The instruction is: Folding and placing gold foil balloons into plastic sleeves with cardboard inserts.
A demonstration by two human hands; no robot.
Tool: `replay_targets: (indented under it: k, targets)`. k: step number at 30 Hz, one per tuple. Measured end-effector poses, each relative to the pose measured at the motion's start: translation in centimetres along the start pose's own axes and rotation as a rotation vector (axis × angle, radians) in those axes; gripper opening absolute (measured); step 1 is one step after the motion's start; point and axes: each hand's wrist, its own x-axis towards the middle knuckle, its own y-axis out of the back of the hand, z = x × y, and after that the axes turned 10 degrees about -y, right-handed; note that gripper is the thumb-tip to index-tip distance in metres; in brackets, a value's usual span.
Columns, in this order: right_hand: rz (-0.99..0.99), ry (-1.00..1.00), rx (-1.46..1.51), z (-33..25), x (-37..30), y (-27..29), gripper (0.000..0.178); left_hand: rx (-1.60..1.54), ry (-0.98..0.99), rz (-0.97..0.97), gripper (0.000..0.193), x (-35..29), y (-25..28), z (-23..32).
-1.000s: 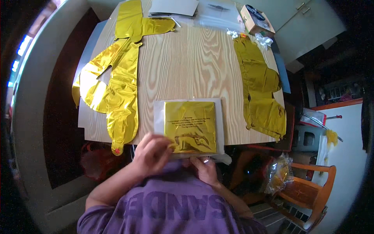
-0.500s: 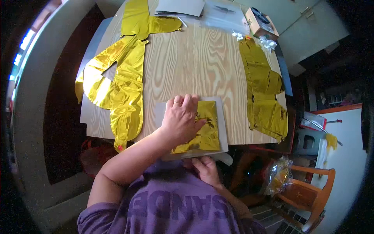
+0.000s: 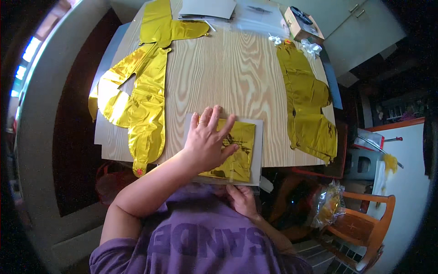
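Observation:
A folded gold foil balloon lies on a pale grey card at the table's near edge. Its surface is shiny and creased, with small dark print. My left hand rests palm down over the foil's left part, fingers spread; a ring shows on one finger. At the card's near edge, my right hand has its thumb up against the rim. The other fingers of that hand are partly hidden, and the grip on the card shows only in part.
Flat gold foil balloons lie at left and right on the wooden table. At the back are stacked grey cards, clear plastic bags and a small box. A wooden chair stands at right.
My left fingers have spread and shifted slightly away from me. The card and folded foil have turned slightly, squaring up with the table edge. My right hand stays at the near edge.

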Motion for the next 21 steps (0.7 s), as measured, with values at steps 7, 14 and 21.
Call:
replay_targets:
  k: [7,14,21]
  targets:
    - [-0.033,0.06,-0.021,-0.5,-0.4,-0.6,0.033,-0.062,0.049,-0.012,0.08,0.2,0.2,-0.1]
    - [0.016,0.163,-0.041,-0.5,-0.7,-1.7,0.035,-0.044,0.073,-0.146,0.083,0.1,1.1,0.6]
    - [0.023,0.247,-0.138,0.1,-0.1,-1.2,0.035,-0.244,0.146,0.086,0.065,0.0,1.1,-0.1]
